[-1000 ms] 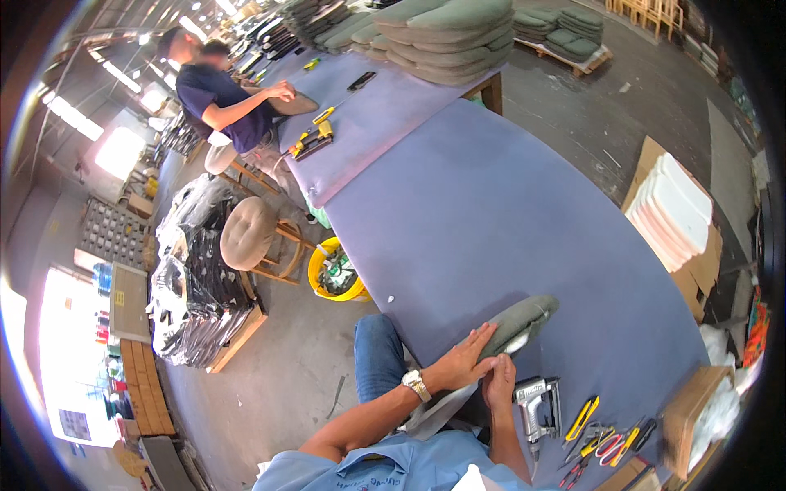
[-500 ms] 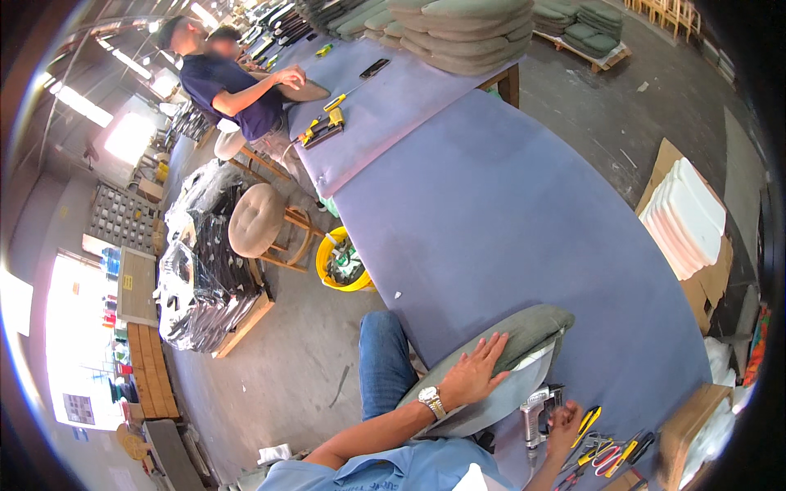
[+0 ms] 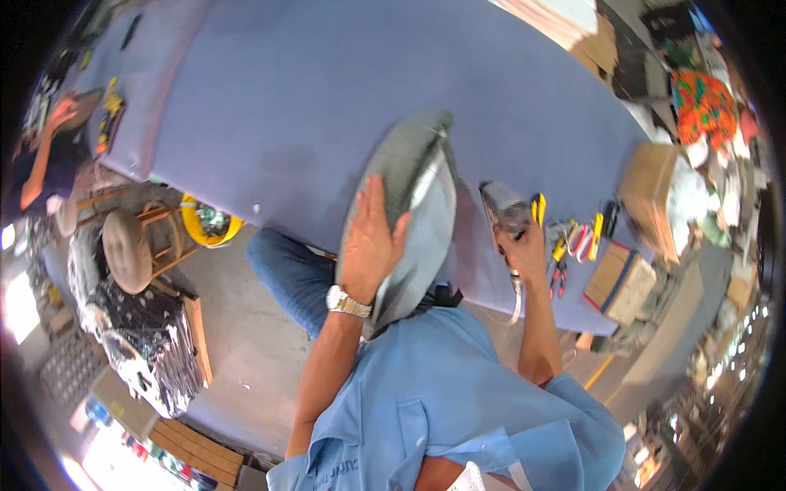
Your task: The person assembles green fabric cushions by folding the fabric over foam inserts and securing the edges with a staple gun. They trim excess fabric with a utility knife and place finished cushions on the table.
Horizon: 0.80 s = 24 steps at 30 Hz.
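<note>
Steadying, I'd guess, a grey-green cushion (image 3: 424, 233) straddling the blue table's (image 3: 286, 90) near edge, left hand (image 3: 372, 250) lies flat, grasping nothing, while right hand (image 3: 522, 243) grips the staple gun (image 3: 503, 200) at the table's right part, presumably keeping it handy.

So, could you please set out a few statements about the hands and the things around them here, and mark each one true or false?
1. The left hand lies flat on the green-grey cushion. True.
2. The right hand is on the cushion too. False: it holds the silver pneumatic tool.
3. The yellow bucket stands on top of the blue table. False: it is on the floor.
4. The round stool is left of the bucket in the picture. True.
</note>
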### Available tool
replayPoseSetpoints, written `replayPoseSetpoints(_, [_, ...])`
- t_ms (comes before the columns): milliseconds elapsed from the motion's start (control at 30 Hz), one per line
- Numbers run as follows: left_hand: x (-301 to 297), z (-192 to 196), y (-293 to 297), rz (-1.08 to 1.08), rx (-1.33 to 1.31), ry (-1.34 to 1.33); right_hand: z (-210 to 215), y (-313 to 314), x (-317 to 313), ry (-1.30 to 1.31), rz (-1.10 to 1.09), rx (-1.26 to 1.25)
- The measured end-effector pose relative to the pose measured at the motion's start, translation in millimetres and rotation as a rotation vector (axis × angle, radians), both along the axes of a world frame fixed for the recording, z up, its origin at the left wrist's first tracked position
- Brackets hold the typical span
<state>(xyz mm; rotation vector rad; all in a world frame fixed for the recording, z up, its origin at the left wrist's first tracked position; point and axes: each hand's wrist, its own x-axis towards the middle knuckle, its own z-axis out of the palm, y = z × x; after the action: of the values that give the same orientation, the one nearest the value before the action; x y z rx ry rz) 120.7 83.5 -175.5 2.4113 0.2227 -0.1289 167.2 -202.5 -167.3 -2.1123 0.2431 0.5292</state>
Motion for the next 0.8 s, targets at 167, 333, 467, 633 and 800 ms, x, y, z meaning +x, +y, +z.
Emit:
replayPoseSetpoints(167, [2,24,3,0.013,-0.003,0.099,99,36,19,-0.306,0.247,0.308])
replayPoseSetpoints(333, [5,31,7,-0.005,-0.028,0.122,81,73,27,-0.278,0.498,0.445])
replayPoseSetpoints(467, [8,32,8,0.001,-0.058,0.146,59,80,27,-0.239,0.544,0.376])
replayPoseSetpoints(633, [5,33,7,0.003,-0.095,0.237,58,82,31,-0.183,0.632,0.367])
replayPoseSetpoints(800, [7,38,4,0.022,-0.104,0.254,60,87,31,-0.093,0.638,0.293])
